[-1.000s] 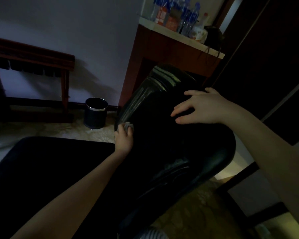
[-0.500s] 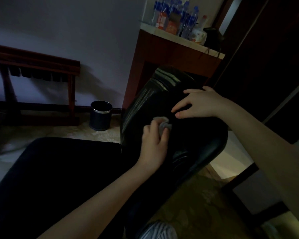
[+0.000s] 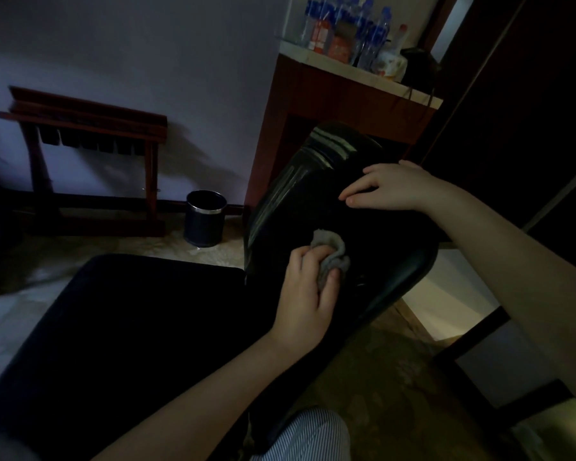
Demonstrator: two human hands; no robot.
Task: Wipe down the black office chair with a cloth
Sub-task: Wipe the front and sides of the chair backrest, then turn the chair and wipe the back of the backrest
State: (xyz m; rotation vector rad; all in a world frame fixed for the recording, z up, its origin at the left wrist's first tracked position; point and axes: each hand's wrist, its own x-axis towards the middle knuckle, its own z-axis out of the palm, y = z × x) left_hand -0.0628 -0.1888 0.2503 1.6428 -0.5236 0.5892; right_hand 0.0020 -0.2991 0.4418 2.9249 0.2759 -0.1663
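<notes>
The black office chair fills the middle of the dim view, its glossy backrest (image 3: 300, 181) tilted away from me and its dark seat (image 3: 130, 327) spreading to the lower left. My left hand (image 3: 305, 294) presses a crumpled grey cloth (image 3: 330, 251) against the middle of the backrest, fingers closed around it. My right hand (image 3: 386, 188) rests flat on the upper right part of the backrest, fingers spread, holding nothing.
A small black waste bin (image 3: 205, 217) stands on the floor left of the chair. A wooden rack (image 3: 90, 161) leans at the wall. A red-brown cabinet (image 3: 330, 94) with several bottles on top stands behind the chair. Dark table legs (image 3: 473, 371) are at right.
My left hand with the cloth has swept from the backrest's left edge to its middle. My right hand has stayed on the upper part of the backrest.
</notes>
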